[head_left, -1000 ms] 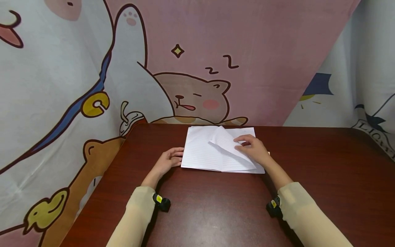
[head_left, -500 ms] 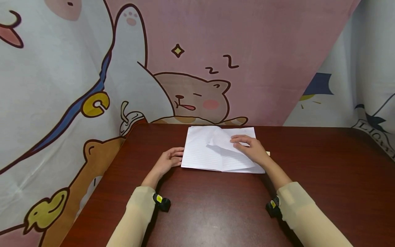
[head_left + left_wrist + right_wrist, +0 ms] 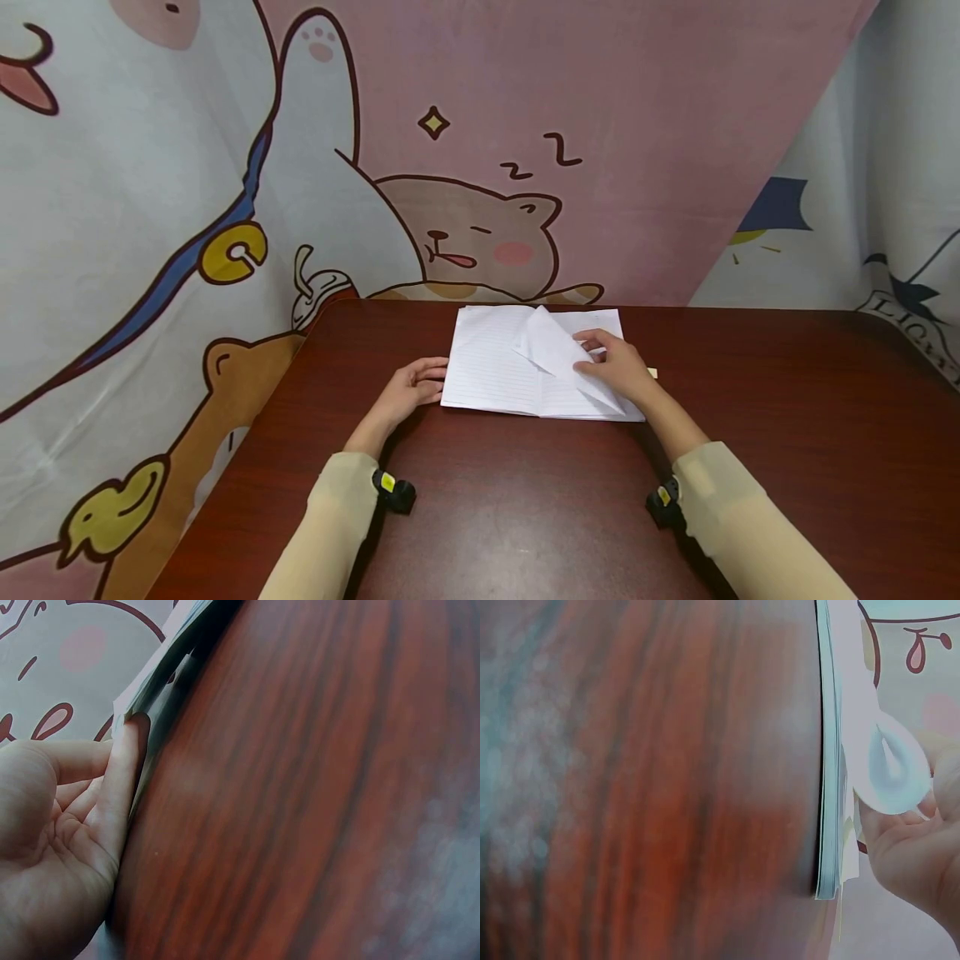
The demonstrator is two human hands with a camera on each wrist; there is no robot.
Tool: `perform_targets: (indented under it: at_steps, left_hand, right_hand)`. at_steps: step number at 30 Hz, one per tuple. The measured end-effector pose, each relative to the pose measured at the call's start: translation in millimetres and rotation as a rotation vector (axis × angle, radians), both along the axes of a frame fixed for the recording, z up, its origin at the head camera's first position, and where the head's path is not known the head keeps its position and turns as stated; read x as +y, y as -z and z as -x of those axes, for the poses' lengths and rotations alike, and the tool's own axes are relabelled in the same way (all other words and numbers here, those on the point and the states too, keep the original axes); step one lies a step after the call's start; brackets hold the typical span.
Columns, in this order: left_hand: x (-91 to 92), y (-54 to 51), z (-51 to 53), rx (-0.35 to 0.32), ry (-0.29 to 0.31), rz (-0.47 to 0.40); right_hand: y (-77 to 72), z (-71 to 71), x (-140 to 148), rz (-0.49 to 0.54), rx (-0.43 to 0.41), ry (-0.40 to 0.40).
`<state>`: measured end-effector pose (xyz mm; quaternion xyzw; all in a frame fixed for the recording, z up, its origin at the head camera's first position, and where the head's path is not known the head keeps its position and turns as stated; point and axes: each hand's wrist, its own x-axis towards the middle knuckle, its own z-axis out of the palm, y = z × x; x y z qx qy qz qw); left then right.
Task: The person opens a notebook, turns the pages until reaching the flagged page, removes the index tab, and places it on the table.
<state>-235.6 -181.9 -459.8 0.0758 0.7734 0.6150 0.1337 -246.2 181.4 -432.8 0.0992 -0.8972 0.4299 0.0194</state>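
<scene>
An open lined notebook lies on the dark wood table. My right hand pinches a loose page over the right half, between thumb and fingers. That page is lifted and folded over, with its corner pointing up and left. In the right wrist view the page curls into a loop against the right hand. My left hand rests at the notebook's left edge, fingers relaxed. In the left wrist view, one finger of the left hand touches the edge from below.
A small pale tab sticks out past the notebook's right side. Both wrists carry black cameras, the left camera and the right camera. A cartoon-printed cloth hangs behind the table.
The right hand has moved slightly right with the page, after a small leftward shift half a second ago. The page's fold now stands more sharply. The left hand has stayed at the edge.
</scene>
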Motion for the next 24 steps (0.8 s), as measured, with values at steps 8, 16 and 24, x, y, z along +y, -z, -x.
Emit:
perform_targets:
  at_steps: [8, 16, 24]
  left_hand:
    - [1.2, -2.2, -1.3, 0.004, 0.0, 0.001]
    - [1.0, -2.4, -1.1, -0.001, -0.005, -0.001]
    - [2.0, -3.0, -2.0, 0.001, -0.006, -0.014]
  right_hand:
    - [2.9, 2.1, 0.7, -0.068, 0.013, 0.043]
    - [5.8, 2.4, 1.9, -0.152, 0.0, 0.095]
    - [3.9, 0.2, -3.9, -0.174, 0.016, 0.101]
